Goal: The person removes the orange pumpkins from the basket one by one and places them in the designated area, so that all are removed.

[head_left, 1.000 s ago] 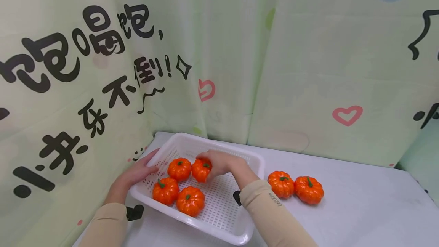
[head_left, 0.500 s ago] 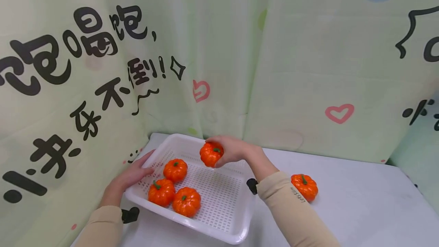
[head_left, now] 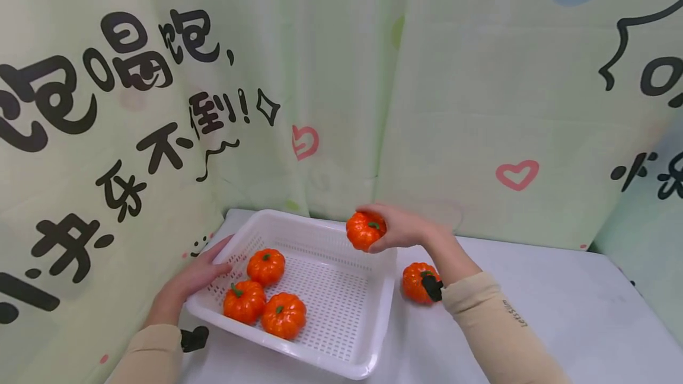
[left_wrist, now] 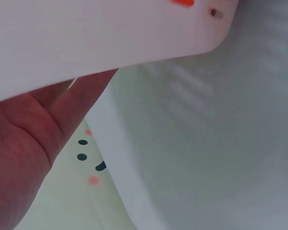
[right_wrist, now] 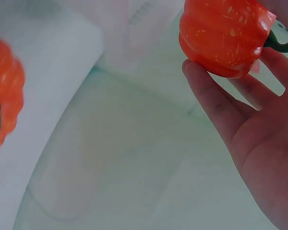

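Note:
My right hand point(head_left: 400, 229) grips a small orange pumpkin point(head_left: 366, 231) with a green stem, held up over the far right corner of the white plastic basket point(head_left: 325, 361). In the right wrist view its fingertips lie against the side of the pumpkin point(right_wrist: 225, 36). My left hand point(head_left: 197, 277) holds the basket's left rim, thumb on top; in the left wrist view its fingers go out of sight behind the basket wall point(left_wrist: 110, 43). Inside the basket, toward the left, sit three more pumpkins: one at the back point(head_left: 266, 266), one by the left wall point(head_left: 244, 302), one in front point(head_left: 284, 316).
Right of the basket, a pumpkin point(head_left: 417, 282) sits on the white table point(head_left: 555, 307), partly covered by the right wrist. A printed curtain point(head_left: 453, 105) hangs behind and to the left of the table.
My right hand has lifted the pumpkin from inside the basket and carried it up and right. One of two pumpkins on the table is now hidden by my right arm. The left hand keeps its hold.

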A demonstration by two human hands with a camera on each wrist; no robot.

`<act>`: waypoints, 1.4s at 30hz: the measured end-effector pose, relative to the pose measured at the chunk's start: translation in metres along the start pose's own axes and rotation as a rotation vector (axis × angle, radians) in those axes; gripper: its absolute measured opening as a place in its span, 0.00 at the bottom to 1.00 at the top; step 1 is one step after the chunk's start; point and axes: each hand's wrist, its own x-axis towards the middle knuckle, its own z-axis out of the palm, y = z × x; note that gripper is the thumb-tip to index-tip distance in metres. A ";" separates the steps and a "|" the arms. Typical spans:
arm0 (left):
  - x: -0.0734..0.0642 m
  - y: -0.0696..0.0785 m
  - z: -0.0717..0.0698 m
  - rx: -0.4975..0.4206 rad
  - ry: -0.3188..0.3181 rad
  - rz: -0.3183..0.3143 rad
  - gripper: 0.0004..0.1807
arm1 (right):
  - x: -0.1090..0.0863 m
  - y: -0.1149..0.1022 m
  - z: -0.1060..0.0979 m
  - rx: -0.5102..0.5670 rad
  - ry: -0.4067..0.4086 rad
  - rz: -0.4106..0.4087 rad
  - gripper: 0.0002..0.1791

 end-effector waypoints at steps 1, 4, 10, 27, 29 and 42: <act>0.000 0.000 0.000 0.002 0.002 -0.004 0.40 | -0.004 0.004 -0.003 0.001 0.012 0.005 0.42; -0.001 -0.001 0.000 0.014 0.001 0.005 0.40 | -0.018 0.017 -0.010 0.008 0.042 0.012 0.43; -0.001 -0.001 0.000 0.007 0.005 0.001 0.41 | -0.047 0.042 -0.024 -0.002 0.096 0.045 0.43; 0.001 -0.001 0.001 -0.030 -0.001 -0.009 0.40 | -0.119 0.102 -0.037 0.008 0.176 0.158 0.46; 0.001 -0.001 0.001 -0.033 -0.001 -0.009 0.40 | -0.126 0.108 -0.035 0.011 0.182 0.176 0.47; 0.002 -0.001 0.002 -0.039 -0.005 -0.013 0.40 | -0.165 0.153 -0.021 0.014 0.196 0.239 0.48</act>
